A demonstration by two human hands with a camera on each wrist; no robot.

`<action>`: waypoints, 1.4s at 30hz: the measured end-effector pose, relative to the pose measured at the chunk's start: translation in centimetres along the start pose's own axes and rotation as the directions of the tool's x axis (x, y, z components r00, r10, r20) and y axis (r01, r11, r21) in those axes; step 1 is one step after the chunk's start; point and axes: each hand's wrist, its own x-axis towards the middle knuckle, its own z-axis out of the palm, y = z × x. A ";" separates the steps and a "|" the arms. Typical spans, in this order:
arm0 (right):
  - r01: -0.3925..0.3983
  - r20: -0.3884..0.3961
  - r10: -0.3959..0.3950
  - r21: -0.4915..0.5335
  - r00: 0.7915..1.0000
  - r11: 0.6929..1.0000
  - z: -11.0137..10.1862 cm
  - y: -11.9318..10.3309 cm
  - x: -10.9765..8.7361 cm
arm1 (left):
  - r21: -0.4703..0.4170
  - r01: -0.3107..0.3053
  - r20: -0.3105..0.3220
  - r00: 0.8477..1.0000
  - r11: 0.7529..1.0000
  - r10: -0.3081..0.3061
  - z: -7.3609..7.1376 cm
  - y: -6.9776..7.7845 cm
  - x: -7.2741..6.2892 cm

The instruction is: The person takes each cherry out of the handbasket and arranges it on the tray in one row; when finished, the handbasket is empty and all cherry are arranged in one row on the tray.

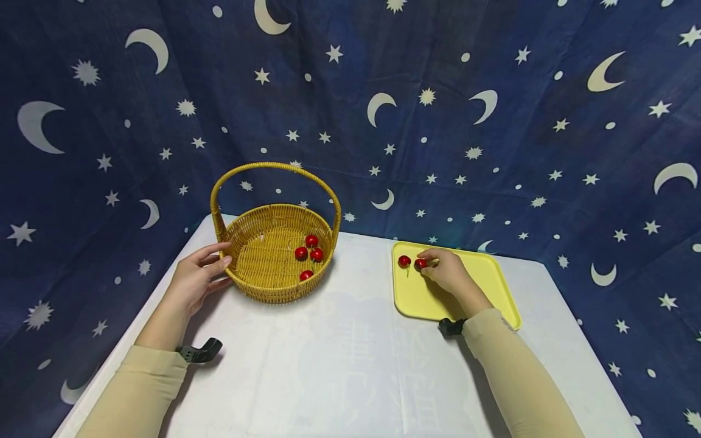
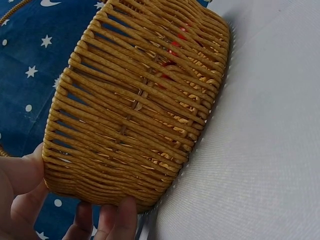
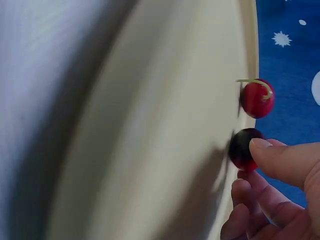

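A yellow wicker basket [image 1: 276, 295] with a tall arched handle stands at the left, several red cherries [image 1: 301, 253] lying in its right side. My left hand [image 1: 198, 278] holds the basket's left side near the handle's foot; in the left wrist view the thumb [image 2: 25, 172] is at the rim and fingertips [image 2: 127, 215] rest on the woven wall. Over the yellow tray [image 1: 418, 304] at the right, my right hand [image 1: 446, 272] pinches a dark red cherry [image 3: 245, 149] between thumb and fingers. Another cherry [image 1: 404, 261] with a green stem lies beside it on the tray.
A white cloth [image 1: 339, 353] covers the table. Dark blue fabric [image 1: 350, 109] with moons and stars hangs behind and at both sides, close to the basket and tray. Each wrist wears a black mount [image 1: 201, 351].
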 end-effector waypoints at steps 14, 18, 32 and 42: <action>0.115 -0.067 -0.110 0.067 0.992 0.991 -2.1 -5.7 -3.0 | 0.002 -0.025 0.004 1.000 1.000 0.025 0.0 0.2 0.0; 0.218 -0.048 -0.214 0.123 0.976 0.968 -1.1 -9.0 -4.1 | 0.007 -0.022 0.004 1.000 1.000 0.022 0.0 0.4 -0.2; 0.448 0.094 -0.492 0.294 0.866 0.844 6.4 -20.5 -4.1 | 0.033 -0.007 -0.018 1.000 0.999 0.007 0.1 0.3 -0.3; 0.387 0.159 -0.453 0.324 0.877 0.863 10.7 -24.3 0.1 | -0.006 0.005 -0.006 1.000 1.000 -0.005 0.0 0.1 -0.3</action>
